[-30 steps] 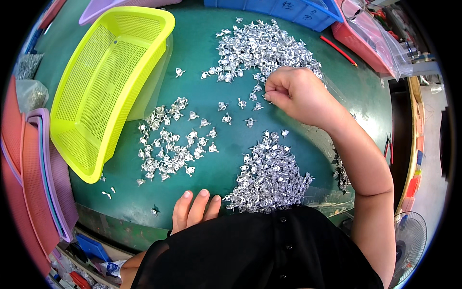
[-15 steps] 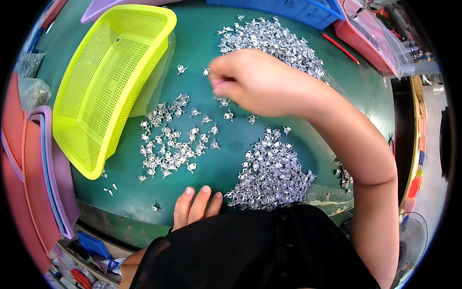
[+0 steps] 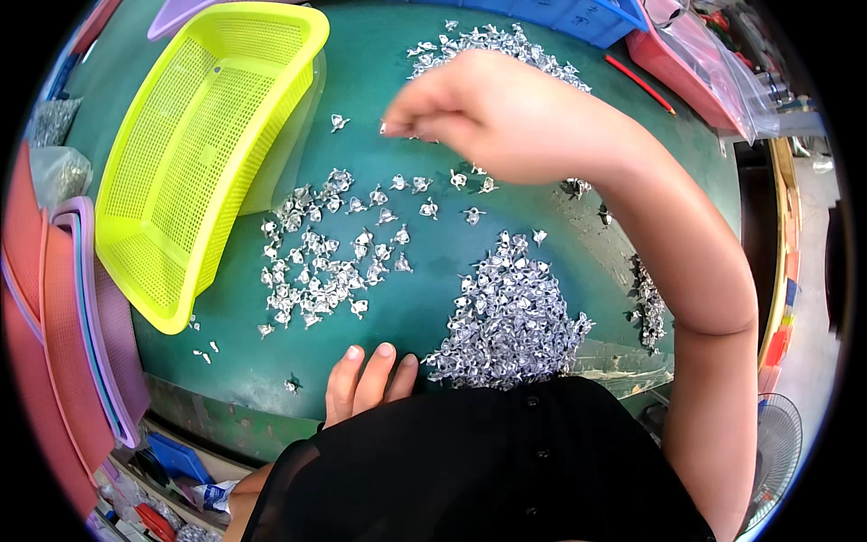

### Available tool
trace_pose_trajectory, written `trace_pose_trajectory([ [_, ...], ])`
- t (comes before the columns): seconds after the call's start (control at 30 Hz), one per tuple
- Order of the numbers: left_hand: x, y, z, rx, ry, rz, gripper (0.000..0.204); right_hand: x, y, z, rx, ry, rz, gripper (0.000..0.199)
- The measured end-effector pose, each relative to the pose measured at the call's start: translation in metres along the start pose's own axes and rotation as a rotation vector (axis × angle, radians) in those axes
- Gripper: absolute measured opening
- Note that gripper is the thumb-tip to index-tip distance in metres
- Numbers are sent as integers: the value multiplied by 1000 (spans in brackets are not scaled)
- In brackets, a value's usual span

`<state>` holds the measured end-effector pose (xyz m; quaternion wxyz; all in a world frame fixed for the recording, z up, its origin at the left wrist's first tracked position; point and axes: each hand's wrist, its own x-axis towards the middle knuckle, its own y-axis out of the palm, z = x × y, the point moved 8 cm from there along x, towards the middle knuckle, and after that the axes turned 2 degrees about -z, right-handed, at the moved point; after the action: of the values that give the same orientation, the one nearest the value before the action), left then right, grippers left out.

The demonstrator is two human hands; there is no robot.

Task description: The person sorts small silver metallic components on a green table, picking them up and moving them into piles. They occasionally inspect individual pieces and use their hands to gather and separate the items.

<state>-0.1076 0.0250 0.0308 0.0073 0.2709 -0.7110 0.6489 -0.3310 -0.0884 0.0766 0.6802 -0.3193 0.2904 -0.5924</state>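
Note:
My right hand (image 3: 465, 113) reaches over the far middle of the green table, its fingers bent downward and blurred. One small silvery metal part (image 3: 384, 128) shows at its fingertips; whether they grip anything is not clear. Beneath and behind the hand lies a far heap of these parts (image 3: 542, 61), partly covered by it. My left hand (image 3: 368, 384) rests at the near edge, fingers stretched out and holding nothing. Right of it is a near heap of the same parts (image 3: 510, 321). A looser spread of parts (image 3: 316, 280) lies left of the middle.
A yellow-green plastic basket (image 3: 107, 217) stands at the left. Reddish and purple baskets (image 3: 68, 316) are stacked beyond the left edge. A blue bin (image 3: 578, 20), a red pen (image 3: 639, 83) and a pink basket (image 3: 673, 68) occupy the far right. More parts (image 3: 648, 312) lie under my right forearm.
My right hand has moved farther away over the table, covering more of the far heap. Several parts now show nearer the loose spread. My left hand stays in place.

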Motion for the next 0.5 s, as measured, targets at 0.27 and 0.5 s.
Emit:
trace_pose_trajectory([
  [0.27,3,1,-8,100,245,-18,22,-75,-8,-9,-286,-40,-197,29],
  [0.5,8,-5,-3,23,47,-71,19,-97,15,6,-399,-138,-119,35],
])
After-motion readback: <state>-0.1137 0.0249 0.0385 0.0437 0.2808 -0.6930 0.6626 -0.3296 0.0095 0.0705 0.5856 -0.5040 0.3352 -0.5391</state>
